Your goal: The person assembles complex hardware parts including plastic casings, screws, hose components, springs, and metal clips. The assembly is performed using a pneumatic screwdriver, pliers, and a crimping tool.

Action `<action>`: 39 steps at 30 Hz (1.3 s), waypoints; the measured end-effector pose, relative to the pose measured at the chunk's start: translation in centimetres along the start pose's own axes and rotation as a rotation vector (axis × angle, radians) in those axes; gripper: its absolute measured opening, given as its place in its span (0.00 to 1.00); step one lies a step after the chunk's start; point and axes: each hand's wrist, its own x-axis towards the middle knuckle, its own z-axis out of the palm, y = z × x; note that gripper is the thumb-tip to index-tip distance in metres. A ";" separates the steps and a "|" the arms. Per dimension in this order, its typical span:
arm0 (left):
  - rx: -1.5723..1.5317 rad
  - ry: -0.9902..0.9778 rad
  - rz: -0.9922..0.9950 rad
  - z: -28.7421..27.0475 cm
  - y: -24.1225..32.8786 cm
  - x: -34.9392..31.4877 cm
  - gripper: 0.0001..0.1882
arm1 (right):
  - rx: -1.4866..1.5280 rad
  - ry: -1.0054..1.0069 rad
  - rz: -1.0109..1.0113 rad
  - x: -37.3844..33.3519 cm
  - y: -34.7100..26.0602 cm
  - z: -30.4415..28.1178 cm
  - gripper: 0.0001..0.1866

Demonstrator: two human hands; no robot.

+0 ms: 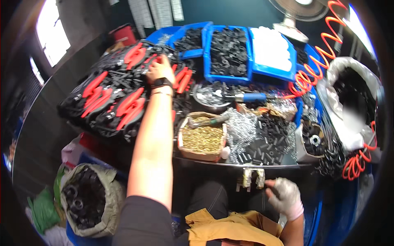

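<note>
My left hand [159, 70], with a dark watch on the wrist, reaches over a wide pile of black and red curved, handle-shaped parts [95, 93]. It touches red pieces at the pile's far side; its fingertips are partly hidden among them, so their grip is unclear. Low at the right, my right hand [285, 197] wears a whitish glove with bare fingertips. Its thumb and forefinger are apart, with nothing visible between them. Just left of those fingers, a small metal fixture [253, 179] with two upright posts sits at the table's front edge.
Blue bins [208, 61] of black and white parts line the back. A blue-handled power driver [250, 97] lies beside a coiled red hose [314, 76]. Nearer are a box of brass-coloured pins [203, 141], silver screws [241, 129] and black tubes [271, 143]. Sacks flank the table.
</note>
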 end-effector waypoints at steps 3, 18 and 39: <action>-0.433 0.413 0.032 -3.6 -3.3 -1.0 0.40 | -0.003 0.089 0.097 4.9 3.6 0.3 0.05; -2.210 -1.267 0.137 -10.5 -0.5 -37.2 0.41 | -0.096 0.011 0.160 19.8 13.3 4.5 0.13; -1.561 -0.701 0.276 -7.5 9.7 -40.1 0.31 | 1.039 0.042 0.658 4.2 3.0 -0.5 0.13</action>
